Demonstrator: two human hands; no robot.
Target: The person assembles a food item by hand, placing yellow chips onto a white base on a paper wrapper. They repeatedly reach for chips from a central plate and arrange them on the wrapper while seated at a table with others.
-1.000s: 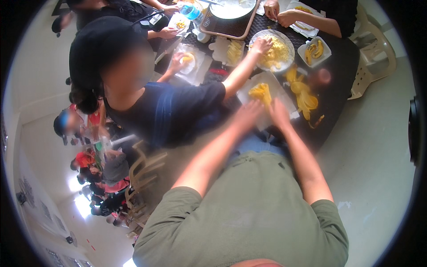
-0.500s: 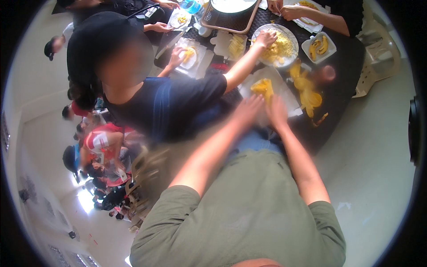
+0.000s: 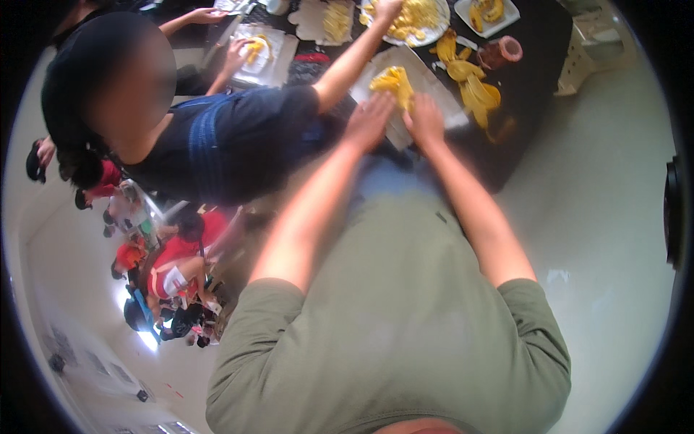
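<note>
The left hand and right hand are laid side by side, fingers loosely spread, at a yellow peeled fruit on a white board. The board is set on the dark counter, yellow peels just beside it.

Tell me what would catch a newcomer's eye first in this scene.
Probably the left hand and right hand side by side at the yellow food on a white board, top centre. Next, the pile of yellow peels just right of it, and a person in a dark blue shirt reaching to a plate.
</note>
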